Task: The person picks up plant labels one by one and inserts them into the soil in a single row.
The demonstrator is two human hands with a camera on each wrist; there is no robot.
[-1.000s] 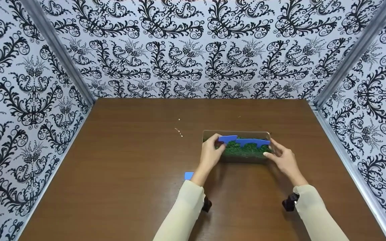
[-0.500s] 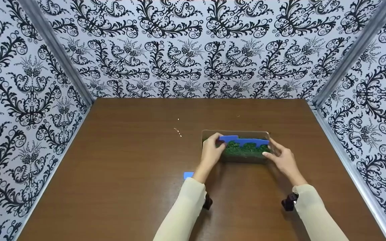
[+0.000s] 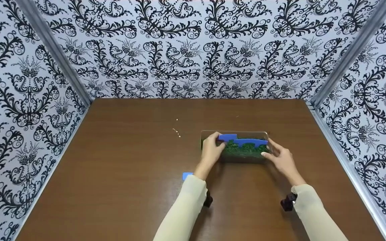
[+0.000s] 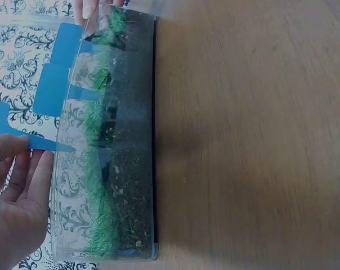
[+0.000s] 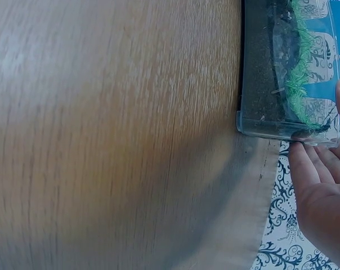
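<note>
A clear rectangular planter box (image 3: 243,158) holds dark soil and green grass. My left hand (image 3: 210,151) is at its left part and pinches a blue plant label (image 4: 43,143) between thumb and fingers. That label's pointed tip overlaps the box's upper wall in the left wrist view, above the grass. Further along, other blue plant labels (image 4: 49,90) stand in the box with their wide ends above the rim. My right hand (image 3: 281,160) grips the box's right end; in the right wrist view its fingers (image 5: 305,163) touch the end wall and its thumb lies near the rim.
Another blue piece (image 3: 187,176) lies on the brown table (image 3: 129,160), partly hidden by the left forearm. Small pale bits (image 3: 177,133) are scattered left of the box. Patterned walls (image 3: 179,50) enclose the back and sides.
The head view shifts very slightly. Both hands, the label and the box keep nearly the same positions.
</note>
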